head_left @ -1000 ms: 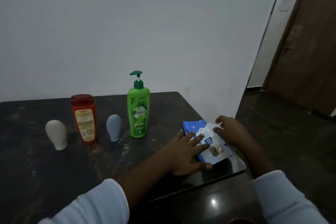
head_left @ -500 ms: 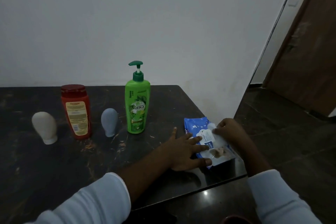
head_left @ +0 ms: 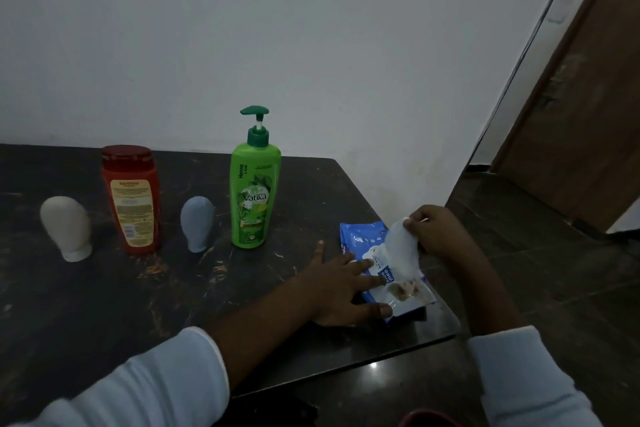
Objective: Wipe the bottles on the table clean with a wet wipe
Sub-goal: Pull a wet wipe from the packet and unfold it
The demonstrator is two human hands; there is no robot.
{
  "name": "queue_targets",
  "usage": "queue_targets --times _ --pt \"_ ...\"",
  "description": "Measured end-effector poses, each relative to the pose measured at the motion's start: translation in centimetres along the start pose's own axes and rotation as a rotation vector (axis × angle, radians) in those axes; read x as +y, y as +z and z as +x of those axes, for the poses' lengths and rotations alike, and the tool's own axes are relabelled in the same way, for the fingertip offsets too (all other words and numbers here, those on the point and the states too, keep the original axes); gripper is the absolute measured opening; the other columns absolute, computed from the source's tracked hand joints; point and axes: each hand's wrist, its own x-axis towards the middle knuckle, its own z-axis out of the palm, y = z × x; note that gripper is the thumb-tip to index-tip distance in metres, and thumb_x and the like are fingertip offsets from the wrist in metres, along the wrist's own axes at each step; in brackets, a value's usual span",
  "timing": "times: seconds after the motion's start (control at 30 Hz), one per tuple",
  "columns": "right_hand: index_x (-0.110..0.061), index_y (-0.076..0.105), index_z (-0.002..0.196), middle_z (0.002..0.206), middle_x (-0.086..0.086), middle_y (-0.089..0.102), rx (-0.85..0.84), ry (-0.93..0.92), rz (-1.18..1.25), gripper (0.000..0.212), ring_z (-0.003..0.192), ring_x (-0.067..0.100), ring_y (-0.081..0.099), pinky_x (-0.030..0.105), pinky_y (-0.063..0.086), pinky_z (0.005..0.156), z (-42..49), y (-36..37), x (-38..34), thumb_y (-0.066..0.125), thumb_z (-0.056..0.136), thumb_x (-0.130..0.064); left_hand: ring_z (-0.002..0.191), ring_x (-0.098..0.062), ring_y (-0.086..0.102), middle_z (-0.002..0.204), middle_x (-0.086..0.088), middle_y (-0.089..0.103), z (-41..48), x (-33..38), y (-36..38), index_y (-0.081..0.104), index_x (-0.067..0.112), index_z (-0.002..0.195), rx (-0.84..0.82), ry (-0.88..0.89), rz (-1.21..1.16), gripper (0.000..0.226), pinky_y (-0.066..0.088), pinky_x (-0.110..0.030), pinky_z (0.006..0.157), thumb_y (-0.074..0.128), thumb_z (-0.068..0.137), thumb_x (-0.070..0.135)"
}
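— Cream squat bottle point(head_left: 65, 227) at the far left of the table point(head_left: 104, 315), then the red bottle point(head_left: 131, 199), the small grey-blue bottle point(head_left: 197, 224) and the tall green pump bottle point(head_left: 255, 191). All four upright in a row, and no hand on any of them?

— None that I can see. The work is further right, near the table's corner. The left hand point(head_left: 341, 288) lies flat, fingers spread and straight, pressing down on the blue wipe pack point(head_left: 356, 236).

— And the wet wipe point(head_left: 401, 253)?

— Partly out of the pack, standing up from its top. The right hand point(head_left: 440, 236) pinches the sheet's upper end between thumb and fingertips.

— So the step in hand is getting one sheet free. How to do it well?

— I'd pull straight up and slowly, with the left hand bearing down so the pack doesn't lift or slide off the table edge just beside it. A sideways tug could tear the sheet or drag the next one out behind it.

— And after that?

— I'd judge the green pump bottle the nearest one to start on. Whether the pack has a flap to close first, I cannot tell.
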Motion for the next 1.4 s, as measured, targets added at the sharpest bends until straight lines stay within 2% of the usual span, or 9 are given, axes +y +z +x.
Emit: queue_targets --times 0.3,0.57,0.67,0.73,0.83,0.93,1.13,1.3,1.4 --pt "-0.011 0.062 0.085 0.062 -0.002 0.065 0.099 -0.136 0.448 0.013 0.045 0.004 0.059 0.018 0.043 0.04 -1.4 -4.7 -3.5 0.058 0.096 -0.017 0.159 -0.03 0.006 0.173 -0.002 0.01 0.1 0.3 0.1 0.019 0.043 0.161 0.043 -0.005 0.002 0.085 -0.014 -0.077 0.113 0.014 0.089 0.089" --pt "0.001 0.053 0.127 0.119 0.02 0.066 -0.217 0.045 1.149 0.035 0.109 0.033 0.065 0.053 0.053 0.089 -4.5 -4.4 -5.0 0.05 0.095 -0.013 0.159 -0.027 -0.002 0.173 -0.003 0.009 -1.1 0.6 -2.4 0.033 0.039 0.158 0.139 -0.005 -0.142 0.074 -0.01 -0.067 0.121 0.019 0.097 0.078" --pt "-0.002 0.056 0.126 0.121 0.021 0.066 -0.343 0.096 1.279 0.036 0.11 0.034 0.065 0.052 0.056 0.084 -6.1 -3.3 -5.3 0.05 0.093 -0.013 0.151 -0.024 0.032 0.159 -0.012 0.044 -3.3 0.6 -3.7 0.058 0.02 0.144 0.391 -0.003 -0.429 0.046 0.018 -0.048 0.127 0.047 0.107 0.046" --pt "-0.001 0.058 0.126 0.124 0.021 0.064 -0.458 0.146 1.349 0.038 0.113 0.036 0.063 0.054 0.051 0.091 -7.1 -2.4 -5.5 0.052 0.092 -0.018 0.111 -0.02 0.064 0.116 -0.012 0.071 -5.2 1.1 -4.8 0.071 0.003 0.117 0.6 -0.092 -0.763 0.029 0.048 -0.044 0.103 0.053 0.108 0.024" --pt "0.001 0.055 0.131 0.131 0.023 0.058 -0.578 0.181 1.401 0.041 0.122 0.039 0.056 0.055 0.04 0.106 -8.8 -0.8 -6.8 0.052 0.095 -0.019 0.075 -0.016 0.072 0.083 -0.007 0.075 -8.5 2.3 -7.0 0.074 0.001 0.106 0.679 -0.322 -1.596 0.06 0.059 -0.039 0.077 0.043 0.107 0.053" --pt "0.003 0.053 0.13 0.129 0.027 0.058 -0.644 0.104 1.4 0.038 0.121 0.039 0.057 0.052 0.045 0.102 -10.7 1.2 -8.3 0.052 0.094 -0.009 0.097 -0.034 0.075 0.107 -0.019 0.076 -11.7 2.6 -8.1 0.073 -0.001 0.119 0.495 -0.314 -2.036 0.086 0.06 -0.047 0.087 0.043 0.094 0.075" --pt "0.002 0.052 0.129 0.127 0.026 0.06 -0.635 -0.248 1.275 0.037 0.117 0.044 0.058 0.062 0.047 0.091 -14.0 2.6 -10.6 0.055 0.092 0.0 0.116 -0.037 0.07 0.125 -0.021 0.072 -18.5 3.1 -9.2 0.068 0.001 0.125 0.708 -0.048 -2.013 0.041 0.06 -0.047 0.094 0.074 0.085 0.003" --pt "-0.003 0.072 0.091 0.106 0.015 0.073 -0.33 -0.771 0.803 0.011 0.1 0.03 0.07 0.033 0.058 0.08 -16.3 0.5 -11.5 0.065 0.083 0.001 0.103 -0.03 0.074 0.106 -0.013 0.078 -23.5 2.6 -10.4 0.081 0.013 0.092 1.03 0.014 -1.4 0.019 0.062 -0.041 0.086 0.074 0.085 -0.004" --pt "-0.002 0.072 0.074 0.104 0.005 0.074 -0.246 -0.844 0.645 0.018 0.099 0.021 0.07 0.026 0.056 0.083 -16.5 0.8 -11.7 0.061 0.084 0.007 0.105 -0.028 0.073 0.106 -0.012 0.078 -24.7 2.0 -9.8 0.081 0.013 0.082 1.007 -0.025 -1.385 0.041 0.061 -0.038 0.085 0.056 0.092 -0.018"
